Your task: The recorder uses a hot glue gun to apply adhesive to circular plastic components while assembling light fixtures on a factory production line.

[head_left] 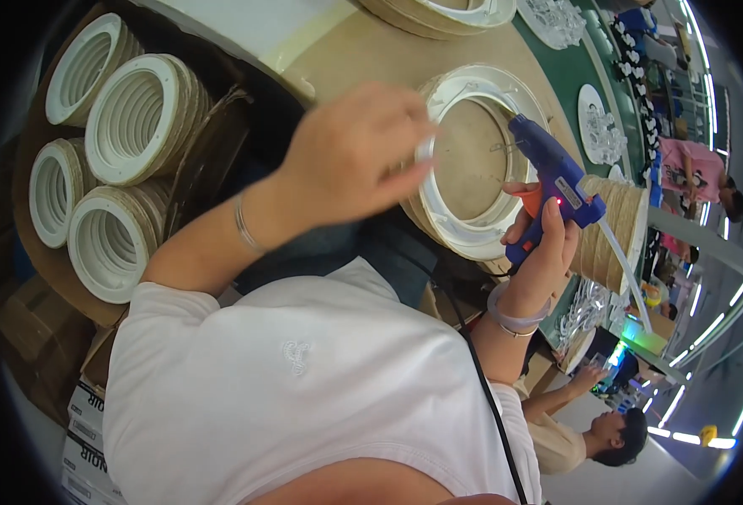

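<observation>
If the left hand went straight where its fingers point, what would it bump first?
The left hand would probably bump the white ring first, though depth is hard to judge.

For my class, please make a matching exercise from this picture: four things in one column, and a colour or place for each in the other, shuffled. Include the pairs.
Things
1. Glue gun
2. Trigger
3. Glue stick
4. Stacks of white-faced rings

Colours and places
A. Sticking out of the back end of the gun
B. In the brown carton at the left of the picture
C. Orange
D. Mostly blue, gripped in the right hand

Right pairs: 1-D, 2-C, 3-A, 4-B
</observation>
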`<state>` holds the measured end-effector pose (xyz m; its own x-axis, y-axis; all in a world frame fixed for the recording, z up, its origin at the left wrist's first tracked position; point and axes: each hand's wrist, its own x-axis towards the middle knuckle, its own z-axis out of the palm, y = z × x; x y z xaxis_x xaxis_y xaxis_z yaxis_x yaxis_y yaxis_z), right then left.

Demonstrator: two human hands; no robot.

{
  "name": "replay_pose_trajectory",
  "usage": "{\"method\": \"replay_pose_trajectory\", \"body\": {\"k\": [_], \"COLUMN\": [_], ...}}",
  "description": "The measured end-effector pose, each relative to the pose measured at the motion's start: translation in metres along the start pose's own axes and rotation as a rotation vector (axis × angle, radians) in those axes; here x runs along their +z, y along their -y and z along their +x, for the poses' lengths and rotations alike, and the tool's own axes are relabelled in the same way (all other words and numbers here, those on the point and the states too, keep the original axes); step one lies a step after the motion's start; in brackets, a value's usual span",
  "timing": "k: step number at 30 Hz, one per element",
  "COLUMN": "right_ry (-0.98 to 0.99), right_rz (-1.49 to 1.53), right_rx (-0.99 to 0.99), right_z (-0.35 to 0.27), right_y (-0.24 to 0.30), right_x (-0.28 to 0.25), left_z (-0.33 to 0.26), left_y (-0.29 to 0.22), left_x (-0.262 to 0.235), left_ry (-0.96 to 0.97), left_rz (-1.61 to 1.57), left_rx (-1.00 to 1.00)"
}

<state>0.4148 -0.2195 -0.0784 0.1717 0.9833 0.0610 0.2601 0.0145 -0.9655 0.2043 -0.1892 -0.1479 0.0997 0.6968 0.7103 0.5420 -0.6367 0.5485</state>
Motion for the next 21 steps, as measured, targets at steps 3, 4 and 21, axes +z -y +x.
{"method": "replay_pose_trajectory", "body": {"k": [3, 4, 21], "right_ry": [0.042, 0.061, 0.017], "right_rz": [-0.002, 0.014, -0.064], "right_rx": [0.058, 0.101, 0.090], "right_z": [-0.005, -0.008, -0.016], "right_y": [0.001, 0.002, -0.004], "right_x": [0.000, 0.000, 0.007], "left_z": [-0.017, -0.019, -0.020], "left_y": [-0.014, -0.018, -0.033], "left_x": [0.006, 0.007, 0.006], "left_ry": [0.103, 0.171, 0.499], "left_rz": [-0.084, -0.106, 0.081], "left_rx": [0.138, 0.135, -0.021]}}
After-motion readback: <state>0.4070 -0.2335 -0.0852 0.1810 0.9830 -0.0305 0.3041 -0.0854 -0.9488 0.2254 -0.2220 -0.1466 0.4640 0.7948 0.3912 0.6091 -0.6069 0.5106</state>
